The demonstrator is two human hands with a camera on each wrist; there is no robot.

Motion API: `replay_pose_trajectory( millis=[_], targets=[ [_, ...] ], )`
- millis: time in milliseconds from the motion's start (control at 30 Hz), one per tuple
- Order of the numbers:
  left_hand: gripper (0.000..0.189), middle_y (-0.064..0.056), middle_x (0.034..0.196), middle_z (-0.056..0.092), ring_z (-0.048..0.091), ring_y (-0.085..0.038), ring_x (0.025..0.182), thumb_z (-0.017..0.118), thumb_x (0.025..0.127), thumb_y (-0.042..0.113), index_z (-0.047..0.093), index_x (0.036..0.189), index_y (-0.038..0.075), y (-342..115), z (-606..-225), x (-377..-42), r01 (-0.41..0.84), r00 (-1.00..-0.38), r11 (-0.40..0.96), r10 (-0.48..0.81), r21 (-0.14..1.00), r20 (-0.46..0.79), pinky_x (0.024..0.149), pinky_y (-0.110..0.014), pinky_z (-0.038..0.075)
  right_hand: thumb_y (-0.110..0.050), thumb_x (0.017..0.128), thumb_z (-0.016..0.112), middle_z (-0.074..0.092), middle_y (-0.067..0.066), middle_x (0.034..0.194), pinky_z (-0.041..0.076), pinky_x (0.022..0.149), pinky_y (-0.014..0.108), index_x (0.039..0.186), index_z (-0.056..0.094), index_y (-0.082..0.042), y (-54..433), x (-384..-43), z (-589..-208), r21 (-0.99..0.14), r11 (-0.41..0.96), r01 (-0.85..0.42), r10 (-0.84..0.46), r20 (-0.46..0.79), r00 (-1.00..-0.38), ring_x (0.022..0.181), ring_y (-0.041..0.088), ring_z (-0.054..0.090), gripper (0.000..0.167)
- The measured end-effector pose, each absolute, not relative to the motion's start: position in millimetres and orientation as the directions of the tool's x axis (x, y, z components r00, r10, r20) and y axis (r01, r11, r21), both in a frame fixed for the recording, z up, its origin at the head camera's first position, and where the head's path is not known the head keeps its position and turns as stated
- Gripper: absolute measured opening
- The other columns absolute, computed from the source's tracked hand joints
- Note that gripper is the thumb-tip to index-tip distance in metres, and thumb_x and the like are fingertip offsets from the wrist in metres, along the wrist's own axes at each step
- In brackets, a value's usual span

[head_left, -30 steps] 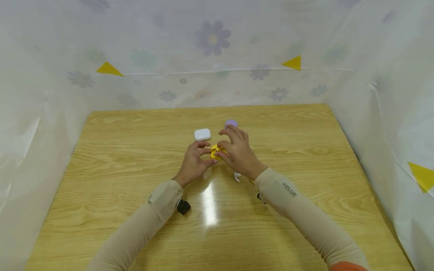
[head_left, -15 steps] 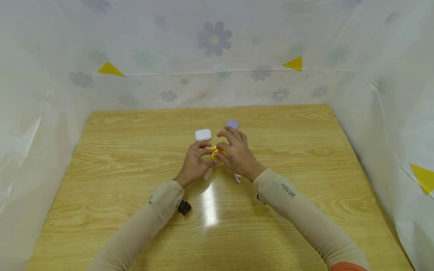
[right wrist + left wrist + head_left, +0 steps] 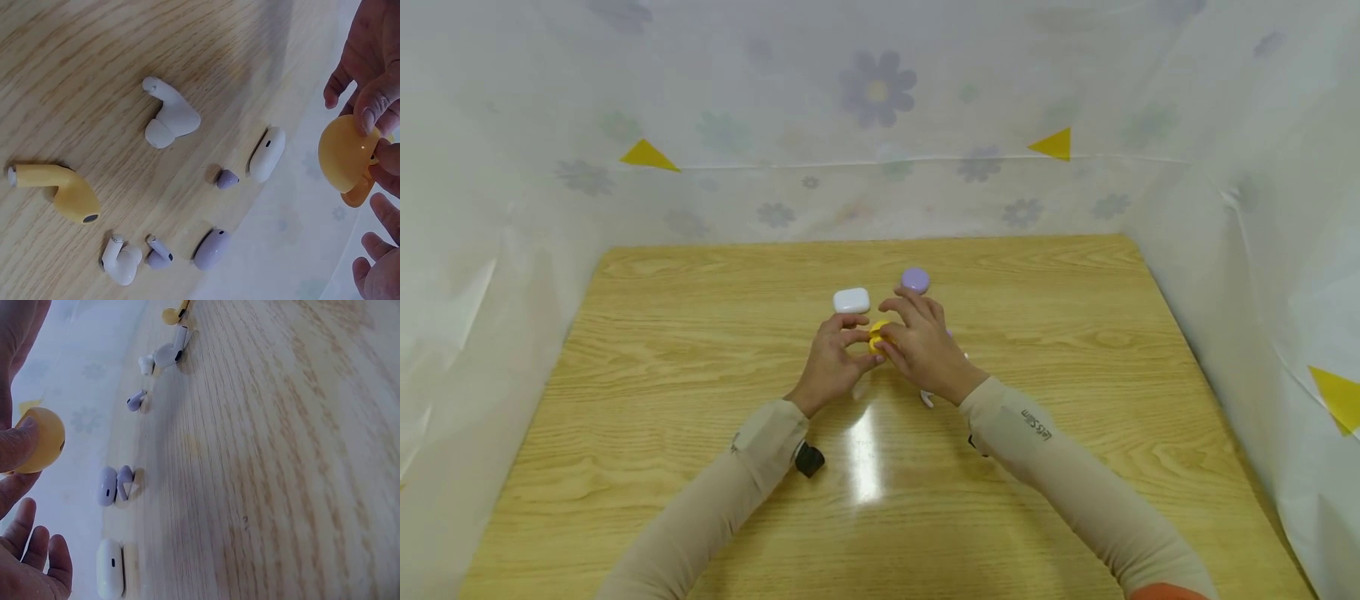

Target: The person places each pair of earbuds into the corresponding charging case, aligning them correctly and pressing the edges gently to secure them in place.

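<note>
My left hand (image 3: 829,367) holds a rounded yellow earbud case (image 3: 344,153) between thumb and fingers, raised above the table. Its lid stands ajar in the head view. The thumb and index finger of my right hand (image 3: 928,342) pinch at the case's mouth. Between them a small yellow part with a dark spot shows in the right wrist view, apparently a yellow earbud (image 3: 375,150), mostly hidden by the fingers. The right hand's other fingers are spread clear of the case. Another yellow earbud (image 3: 75,194) lies on the table, nearer the body.
A white earbud case (image 3: 851,301) and a purple case (image 3: 915,280) stand behind the hands. White earbuds (image 3: 175,117) and purple earbuds (image 3: 227,180) lie loose on the wooden table (image 3: 662,350). Flower-patterned sheeting (image 3: 715,192) walls the back and sides.
The right fingers have shifted slightly at the yellow case's mouth, and the yellow part visible between them is now more hidden. The left hand keeps its hold on the case.
</note>
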State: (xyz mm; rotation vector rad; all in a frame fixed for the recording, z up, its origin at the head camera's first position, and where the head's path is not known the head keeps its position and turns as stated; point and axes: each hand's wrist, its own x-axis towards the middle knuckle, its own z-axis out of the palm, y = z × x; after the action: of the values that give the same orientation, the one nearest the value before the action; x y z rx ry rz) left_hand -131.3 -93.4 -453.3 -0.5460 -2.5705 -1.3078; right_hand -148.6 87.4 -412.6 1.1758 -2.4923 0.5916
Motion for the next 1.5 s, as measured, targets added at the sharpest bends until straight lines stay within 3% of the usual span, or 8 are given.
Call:
replay_pose_trajectory(
  millis=[233, 533, 733, 967, 1167, 1500],
  targets=[
    [0.026, -0.018, 0.114, 0.06, 0.051, -0.035, 0.109, 0.084, 0.07, 0.008, 0.072, 0.089, -0.006, -90.3, -456.0, -130.2, 0.428, -0.904, 0.52, 0.238, 0.739, 0.356, 0.098, -0.049, 0.037, -0.015, 0.085, 0.073, 0.056, 0.015, 0.122, 0.033, 0.098, 0.057, 0.086, 0.07, -0.004, 91.4, -145.2, -413.7, -0.229, 0.584, -0.779, -0.649, 0.444, -0.618, 0.131, 0.039, 0.037, 0.012],
    [0.028, -0.019, 0.119, 0.058, 0.048, -0.035, 0.113, 0.082, 0.074, 0.01, 0.071, 0.092, -0.007, -91.0, -453.0, -130.1, 0.36, -0.933, 0.511, 0.224, 0.781, 0.283, 0.099, -0.048, 0.036, -0.013, 0.081, 0.076, 0.057, 0.02, 0.12, 0.032, 0.097, 0.06, 0.087, 0.068, 0.0, 107.6, -146.3, -404.0, -0.26, 0.551, -0.793, -0.575, 0.571, -0.587, 0.125, 0.042, 0.041, 0.017],
    [0.027, -0.019, 0.119, 0.058, 0.048, -0.034, 0.113, 0.083, 0.074, 0.009, 0.07, 0.091, -0.008, -94.0, -454.5, -131.6, 0.337, -0.941, 0.507, 0.214, 0.793, 0.264, 0.098, -0.046, 0.037, -0.009, 0.08, 0.076, 0.056, 0.024, 0.119, 0.029, 0.096, 0.062, 0.091, 0.066, 0.003, 127.9, -153.7, -387.1, -0.298, 0.572, -0.764, -0.504, 0.606, -0.615, 0.123, 0.045, 0.041, 0.019],
    [0.024, -0.02, 0.119, 0.056, 0.047, -0.034, 0.114, 0.082, 0.075, 0.008, 0.069, 0.089, -0.008, -94.6, -454.9, -131.9, 0.333, -0.941, 0.477, 0.221, 0.814, 0.256, 0.1, -0.046, 0.035, -0.009, 0.083, 0.074, 0.053, 0.025, 0.123, 0.027, 0.094, 0.062, 0.095, 0.066, 0.004, 152.0, -155.9, -380.3, -0.335, 0.644, -0.688, -0.456, 0.553, -0.697, 0.126, 0.044, 0.037, 0.02],
    [0.023, -0.018, 0.119, 0.056, 0.048, -0.032, 0.115, 0.082, 0.074, 0.008, 0.071, 0.088, -0.007, -93.6, -455.9, -131.4, 0.331, -0.942, 0.471, 0.219, 0.818, 0.255, 0.102, -0.045, 0.034, -0.012, 0.084, 0.073, 0.051, 0.024, 0.127, 0.026, 0.094, 0.066, 0.097, 0.067, 0.003, 164.3, -150.2, -392.5, -0.354, 0.697, -0.624, -0.475, 0.423, -0.771, 0.126, 0.045, 0.036, 0.02],
    [0.022, -0.017, 0.116, 0.056, 0.048, -0.032, 0.112, 0.082, 0.074, 0.006, 0.071, 0.087, -0.007, -89.5, -457.4, -130.2, 0.34, -0.938, 0.441, 0.226, 0.831, 0.264, 0.1, -0.044, 0.035, -0.015, 0.084, 0.073, 0.051, 0.023, 0.13, 0.027, 0.093, 0.068, 0.096, 0.068, 0.0, 179.2, -130.7, -424.3, -0.347, 0.729, -0.59, -0.499, 0.32, -0.805, 0.126, 0.048, 0.036, 0.019]
  ],
)
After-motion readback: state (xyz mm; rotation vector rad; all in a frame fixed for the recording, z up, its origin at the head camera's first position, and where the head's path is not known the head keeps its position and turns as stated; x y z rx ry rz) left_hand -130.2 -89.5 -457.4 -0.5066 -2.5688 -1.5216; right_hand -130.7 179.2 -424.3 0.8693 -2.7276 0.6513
